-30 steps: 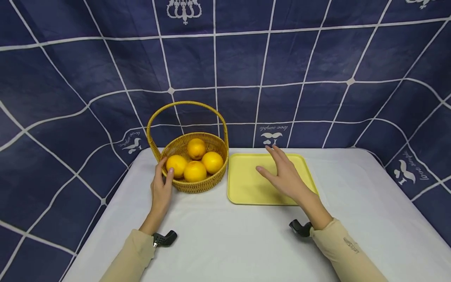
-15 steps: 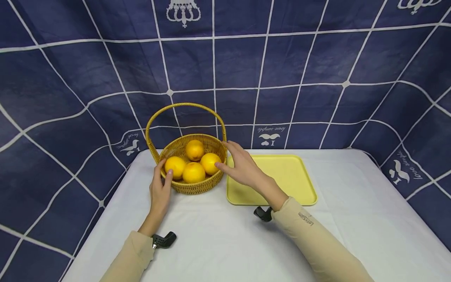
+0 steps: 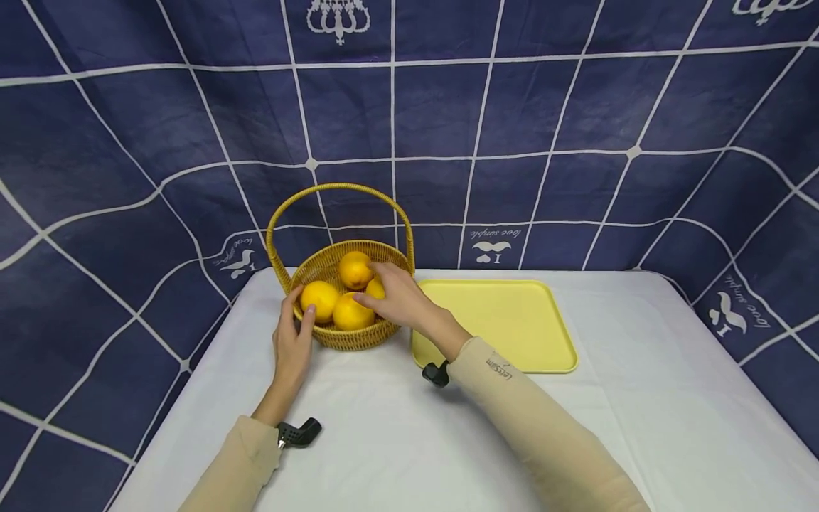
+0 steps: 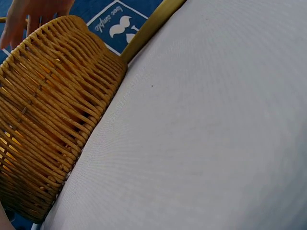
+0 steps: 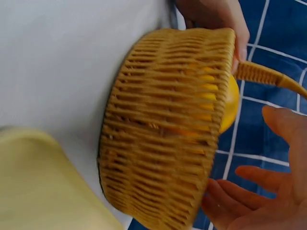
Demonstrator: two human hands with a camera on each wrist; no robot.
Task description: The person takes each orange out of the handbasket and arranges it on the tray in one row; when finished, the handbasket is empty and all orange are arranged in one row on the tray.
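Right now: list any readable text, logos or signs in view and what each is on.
"love simple", printed upside down under a moustache mark: blue backdrop cloth, also seen in the left wrist view.
Same mark left of the basket and at far right: lettering too small to read.
Crown emblem, no words: top of backdrop.
Small print on right sleeve: too blurred to read.

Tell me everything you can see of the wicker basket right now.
The wicker basket is round, woven of golden-brown cane, with a tall arched handle. It stands upright on the white table, left of the yellow tray, holding oranges. The left hand holds its left rim; the right hand reaches inside.
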